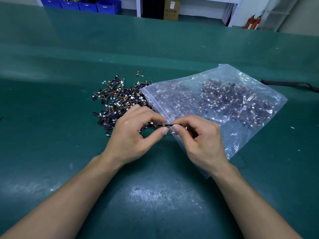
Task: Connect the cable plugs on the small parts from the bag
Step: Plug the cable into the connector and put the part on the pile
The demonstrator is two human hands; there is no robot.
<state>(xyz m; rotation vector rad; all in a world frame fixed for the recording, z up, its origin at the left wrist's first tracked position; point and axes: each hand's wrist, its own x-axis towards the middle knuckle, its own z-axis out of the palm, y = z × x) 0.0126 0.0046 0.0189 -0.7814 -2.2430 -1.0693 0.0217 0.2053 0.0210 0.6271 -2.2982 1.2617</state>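
A small black strip part [164,125] with a short wire and white plug is held between both hands above the green table. My left hand [133,133] pinches its left end with thumb and forefinger. My right hand [198,137] pinches the right end and the plug, which is mostly hidden by the fingertips. Behind my left hand lies a pile of the same small parts [117,100], black strips with orange and yellow wires and white plugs. A clear zip bag [224,104] holding several more parts lies to the right, its mouth facing the pile.
The work surface is a green table mat [69,66]. One stray part [138,73] lies beyond the pile. A black strap [290,83] lies at the right edge. Blue bins [89,5], a cardboard box [171,9] and shelving stand beyond the table.
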